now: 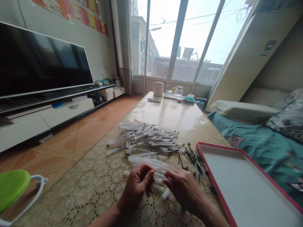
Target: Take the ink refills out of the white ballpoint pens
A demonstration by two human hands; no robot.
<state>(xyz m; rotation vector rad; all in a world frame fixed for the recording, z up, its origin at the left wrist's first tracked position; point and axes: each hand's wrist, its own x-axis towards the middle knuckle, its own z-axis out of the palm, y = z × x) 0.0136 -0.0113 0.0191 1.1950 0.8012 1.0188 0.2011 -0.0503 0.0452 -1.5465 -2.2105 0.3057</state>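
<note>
- Landmark: red-rimmed tray (246, 186) on the table (92, 189).
- Left hand (139, 183) and right hand (183, 186), both left of tray: fingertips closed, apparently pinching one thin tube (159, 175); exact grip blurred.
- Looks done: large pile of dark-tipped tubes (153, 135), left of tray, around its far edge.
- Remaining: clear tubes (148, 163), no tips visible, left of tray; loose dark sticks (194, 159) just beside its left rim.
- Estimate: past halfway; can't count.

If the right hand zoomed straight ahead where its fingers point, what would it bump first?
The right hand would probably bump the left hand first, though depth is hard to judge.
</note>
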